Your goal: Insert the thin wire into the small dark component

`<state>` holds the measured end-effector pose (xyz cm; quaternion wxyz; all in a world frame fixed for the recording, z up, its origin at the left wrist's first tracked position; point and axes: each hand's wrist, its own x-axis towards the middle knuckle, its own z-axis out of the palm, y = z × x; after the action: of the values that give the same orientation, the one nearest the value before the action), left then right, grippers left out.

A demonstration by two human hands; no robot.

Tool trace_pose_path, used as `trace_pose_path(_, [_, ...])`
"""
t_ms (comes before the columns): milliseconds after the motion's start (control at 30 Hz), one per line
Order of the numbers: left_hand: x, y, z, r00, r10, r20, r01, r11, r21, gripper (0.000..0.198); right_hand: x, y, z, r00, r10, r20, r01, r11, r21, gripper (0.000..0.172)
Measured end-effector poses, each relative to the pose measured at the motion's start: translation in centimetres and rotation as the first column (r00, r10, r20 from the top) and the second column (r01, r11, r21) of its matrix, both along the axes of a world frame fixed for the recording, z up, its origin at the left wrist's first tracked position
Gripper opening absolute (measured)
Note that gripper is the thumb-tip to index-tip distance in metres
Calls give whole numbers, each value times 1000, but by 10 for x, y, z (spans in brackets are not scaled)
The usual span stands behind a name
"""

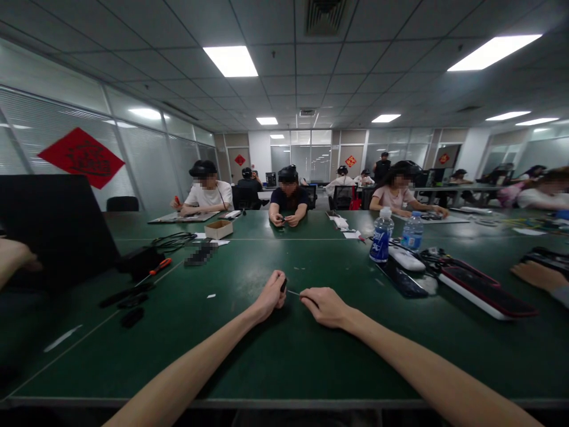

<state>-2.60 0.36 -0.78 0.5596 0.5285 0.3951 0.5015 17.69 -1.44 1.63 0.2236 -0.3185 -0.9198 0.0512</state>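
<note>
Both my hands rest on the green table (284, 356) in front of me, close together. My left hand (271, 293) is closed in a pinch around a small dark object (283, 285). My right hand (324, 305) is closed too, its fingertips pinching the end of a thin pale strip (293, 292) that runs between the two hands. The strip is too small to name for sure; it looks like a cable tie or wire.
A dark laptop (53, 225), cables, an orange-handled tool (160, 265) and black parts lie at left. Two water bottles (381, 236), a white device and a red-edged case (484, 290) sit at right. Other people's hands show at both edges; several people sit opposite.
</note>
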Motion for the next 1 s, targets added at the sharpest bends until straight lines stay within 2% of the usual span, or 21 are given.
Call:
trace_pose_path(467, [1, 1, -3, 999, 13, -37, -10, 998, 60, 35, 0, 1, -2, 999, 1, 48, -2, 1000, 21, 31])
trace_pose_path(633, [2, 0, -4, 996, 44, -80, -38, 997, 70, 35, 1, 0, 1, 998, 6, 55, -6, 1000, -2, 32])
trace_pose_path(833, [4, 2, -8, 984, 113, -139, -94, 986, 135, 34, -1, 2, 2, 998, -38, 57, 41, 998, -52, 32])
trace_pose_path(1000, [5, 4, -7, 977, 143, -155, -122, 983, 139, 34, -4, 1, -1, 997, -79, 15, 80, 995, -65, 33])
